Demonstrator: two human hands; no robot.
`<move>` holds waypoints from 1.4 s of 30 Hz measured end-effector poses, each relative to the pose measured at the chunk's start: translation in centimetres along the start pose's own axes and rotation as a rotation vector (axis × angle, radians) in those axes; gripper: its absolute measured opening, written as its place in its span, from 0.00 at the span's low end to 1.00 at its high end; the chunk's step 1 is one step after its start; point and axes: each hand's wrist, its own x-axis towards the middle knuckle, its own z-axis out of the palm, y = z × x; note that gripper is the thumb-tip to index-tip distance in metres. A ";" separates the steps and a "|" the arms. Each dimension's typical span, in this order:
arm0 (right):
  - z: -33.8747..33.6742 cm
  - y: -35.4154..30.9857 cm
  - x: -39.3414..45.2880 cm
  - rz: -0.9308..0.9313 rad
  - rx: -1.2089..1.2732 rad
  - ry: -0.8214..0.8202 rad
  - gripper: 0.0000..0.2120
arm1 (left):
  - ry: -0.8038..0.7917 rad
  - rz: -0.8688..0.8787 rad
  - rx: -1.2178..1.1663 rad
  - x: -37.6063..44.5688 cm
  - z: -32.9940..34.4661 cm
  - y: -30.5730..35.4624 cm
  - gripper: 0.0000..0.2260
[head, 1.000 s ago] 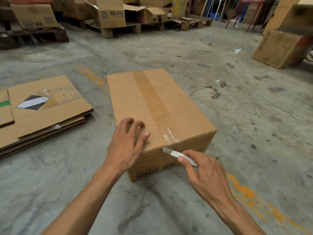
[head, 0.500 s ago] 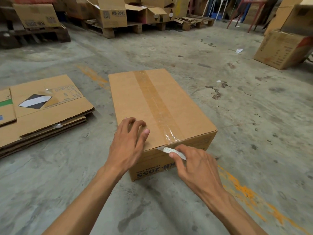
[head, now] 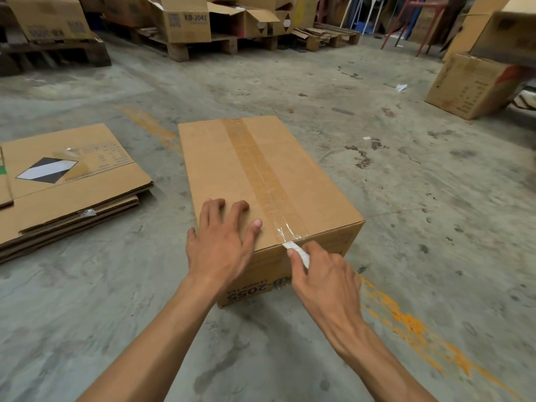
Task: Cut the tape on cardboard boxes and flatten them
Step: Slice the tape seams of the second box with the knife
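A closed cardboard box (head: pixel 220 166) stands on the concrete floor in front of me. A strip of brown tape (head: pixel 258 169) runs along the middle of its top and folds over the near edge. My left hand (head: pixel 223 242) lies flat on the top near the front left, fingers spread. My right hand (head: pixel 322 274) grips a small white cutter (head: pixel 295 250), whose tip touches the tape at the box's near top edge.
A stack of flattened boxes (head: pixel 72 187) lies on the floor to the left. Wooden pallets (head: pixel 200 44) with open boxes line the back. More boxes (head: pixel 470 85) stand at the right. Orange paint marks (head: pixel 406 320) cross the floor.
My right hand has brought the cutter up and forward from the box's front face to the tape at the top edge. The left hand has stayed pressed on the box.
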 end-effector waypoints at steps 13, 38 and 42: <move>-0.5 2.6 0.1 0.036 0.054 0.127 0.16 | 0.025 -0.005 -0.008 -0.1 -0.1 0.5 0.20; -3.2 -1.2 7.3 -0.169 0.212 -0.227 0.15 | -0.106 -0.004 0.210 3.2 -1.6 0.0 0.24; -1.6 -3.7 13.7 -0.163 0.034 -0.062 0.12 | -0.096 -0.020 0.221 4.8 -1.4 0.5 0.20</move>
